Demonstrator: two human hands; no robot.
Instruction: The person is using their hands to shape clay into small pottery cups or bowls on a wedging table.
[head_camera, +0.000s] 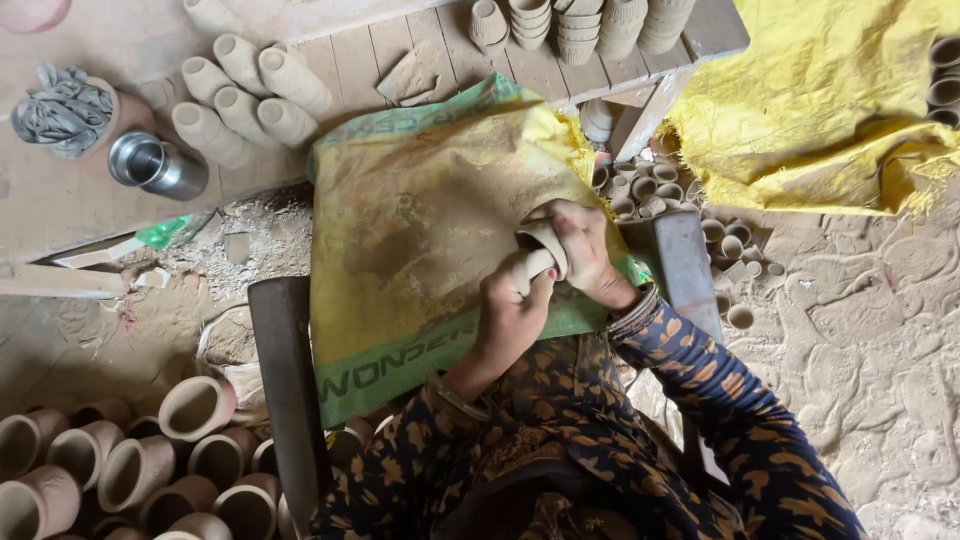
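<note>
A small unfired clay cup (541, 249) is held between both hands above a dusty yellow and green sack (420, 230) spread over a bench. My left hand (512, 312) wraps around the cup's lower body from below. My right hand (587, 252) cups its rim and upper side, fingers curled over the mouth. Both forearms wear dark sleeves with an orange leaf pattern and bangles at the wrists.
Tall clay tumblers (250, 95) lie on a wooden platform beside a steel cup (155, 165) and a grey cloth (62, 108). Stacked cups (580, 25) stand at the back. Large clay pots (130, 465) crowd the lower left, tiny cups (650, 190) lie right, a yellow sheet (820, 100) beyond.
</note>
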